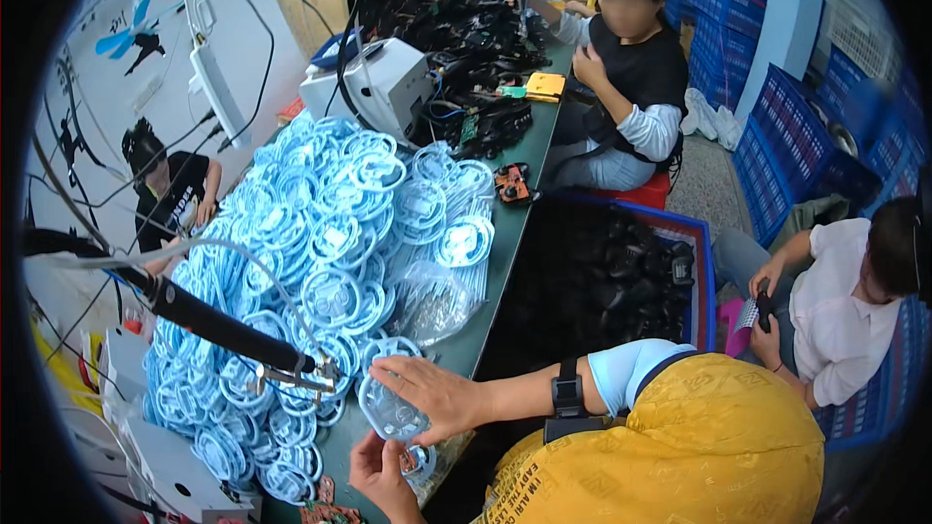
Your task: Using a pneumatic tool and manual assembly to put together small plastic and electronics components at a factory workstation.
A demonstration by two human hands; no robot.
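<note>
Now, just beside the heap of blue rings (291,223), the pale-blue disc (392,415) is held by the right hand (442,398), fingers spread, best steadied at its rim, while whether anything is pinched by the left hand (382,477) cannot be told.

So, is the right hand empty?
No, the right hand holds a light-blue rounded plastic piece with its fingers spread over it.

At the far end, a carton (313,17) stands beyond a white box (400,87), dark parts (417,24) heaped alongside. Farther right — a co-worker (636,78) on a red stool (657,192), stacked crates (777,150) and, nearer, a blue bin (707,281).
</note>
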